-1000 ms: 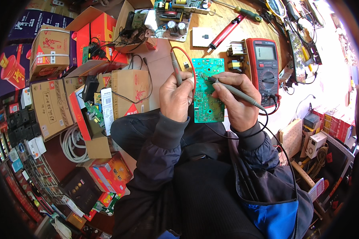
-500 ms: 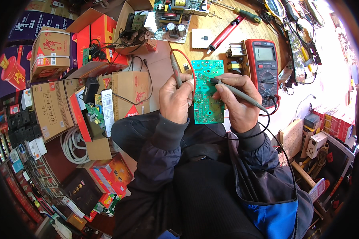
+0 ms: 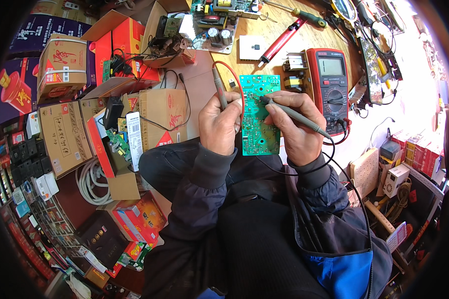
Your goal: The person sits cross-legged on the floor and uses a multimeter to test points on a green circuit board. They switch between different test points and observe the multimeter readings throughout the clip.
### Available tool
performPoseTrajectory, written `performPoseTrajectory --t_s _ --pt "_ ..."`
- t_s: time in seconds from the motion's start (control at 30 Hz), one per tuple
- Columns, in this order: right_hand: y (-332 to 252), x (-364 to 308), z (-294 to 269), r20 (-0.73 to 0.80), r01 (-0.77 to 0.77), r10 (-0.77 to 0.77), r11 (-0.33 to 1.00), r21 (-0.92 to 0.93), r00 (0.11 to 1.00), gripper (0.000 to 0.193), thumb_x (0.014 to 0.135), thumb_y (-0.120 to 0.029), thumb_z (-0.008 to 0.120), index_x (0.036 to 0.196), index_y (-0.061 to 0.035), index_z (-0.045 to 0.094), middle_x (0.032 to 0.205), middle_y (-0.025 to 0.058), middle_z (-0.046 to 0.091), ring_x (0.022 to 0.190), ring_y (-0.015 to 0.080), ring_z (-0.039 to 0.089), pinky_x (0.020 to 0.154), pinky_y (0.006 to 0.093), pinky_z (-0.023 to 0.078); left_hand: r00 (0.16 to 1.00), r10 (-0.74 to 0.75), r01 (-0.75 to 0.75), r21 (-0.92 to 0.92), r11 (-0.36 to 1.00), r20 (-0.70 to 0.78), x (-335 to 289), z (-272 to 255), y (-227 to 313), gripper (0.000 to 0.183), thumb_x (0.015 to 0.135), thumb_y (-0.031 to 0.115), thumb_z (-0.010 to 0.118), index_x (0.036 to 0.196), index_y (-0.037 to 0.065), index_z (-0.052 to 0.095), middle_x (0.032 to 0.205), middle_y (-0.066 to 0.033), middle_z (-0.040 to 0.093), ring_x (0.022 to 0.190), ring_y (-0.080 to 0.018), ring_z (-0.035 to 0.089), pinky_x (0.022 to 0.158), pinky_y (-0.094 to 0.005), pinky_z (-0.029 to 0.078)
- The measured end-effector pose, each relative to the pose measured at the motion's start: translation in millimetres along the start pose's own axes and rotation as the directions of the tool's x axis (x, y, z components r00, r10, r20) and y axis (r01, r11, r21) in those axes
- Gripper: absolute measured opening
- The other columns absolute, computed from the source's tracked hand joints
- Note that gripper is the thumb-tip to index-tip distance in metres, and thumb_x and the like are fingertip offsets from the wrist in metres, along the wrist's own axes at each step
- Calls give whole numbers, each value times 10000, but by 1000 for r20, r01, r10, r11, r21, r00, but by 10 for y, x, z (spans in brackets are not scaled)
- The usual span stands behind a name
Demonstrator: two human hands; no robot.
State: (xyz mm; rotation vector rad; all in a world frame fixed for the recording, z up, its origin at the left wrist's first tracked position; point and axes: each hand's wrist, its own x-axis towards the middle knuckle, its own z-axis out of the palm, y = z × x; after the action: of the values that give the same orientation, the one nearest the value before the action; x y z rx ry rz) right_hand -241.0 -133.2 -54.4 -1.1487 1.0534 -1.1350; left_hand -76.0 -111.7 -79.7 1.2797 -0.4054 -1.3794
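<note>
My left hand (image 3: 219, 123) is closed around the left edge of a green circuit board (image 3: 261, 130), its solder side facing up. A grey test probe with a red lead (image 3: 219, 87) is also held in that hand, sticking up past the fingers. Pinched in my right hand (image 3: 300, 130) is a second grey test probe (image 3: 298, 116) with a black lead; its tip points at the upper middle of the board. Whether the tip touches the solder cannot be told. A red multimeter (image 3: 336, 112) lies just right of the board, with leads plugged into its lower end.
On the wooden bench are a red desoldering pump (image 3: 283, 43), a screwdriver (image 3: 310, 18), a white heatsink (image 3: 249, 51) and a populated circuit board (image 3: 213, 30). Cardboard boxes (image 3: 64, 134) crowd the left side. The black lead loops past my right sleeve.
The right hand and its probe have shifted slightly left and up over the board. My left hand and the board look almost unmoved.
</note>
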Motion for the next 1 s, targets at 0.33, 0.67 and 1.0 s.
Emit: performPoseTrajectory --t_s 0.33,0.67,1.0 --pt "31 4 -16 2 36 -36 999 8 999 149 964 32 718 1092 78 656 1124 174 709 815 138 705 716 260 579 1000 -4 4 5 1000 -3 -2 13 16 55 990 74 662 1042 59 673 744 36 602 562 -30 482 496 -206 354" --pt "-10 -14 -43 33 11 -10 999 -34 999 153 970 21 716 1097 73 648 1164 180 703 835 144 703 746 263 580 1000 3 -3 -5 1000 6 9 5 -2 59 994 79 653 1046 58 673 752 32 613 561 -29 481 494 -206 363" --pt "-8 -5 -34 33 12 -12 1000 -10 999 153 976 10 715 1100 68 648 1179 185 699 845 155 706 740 260 589 1000 -4 4 4 1000 -7 4 8 13 70 990 92 664 1052 61 678 744 37 610 553 -22 475 489 -202 355"
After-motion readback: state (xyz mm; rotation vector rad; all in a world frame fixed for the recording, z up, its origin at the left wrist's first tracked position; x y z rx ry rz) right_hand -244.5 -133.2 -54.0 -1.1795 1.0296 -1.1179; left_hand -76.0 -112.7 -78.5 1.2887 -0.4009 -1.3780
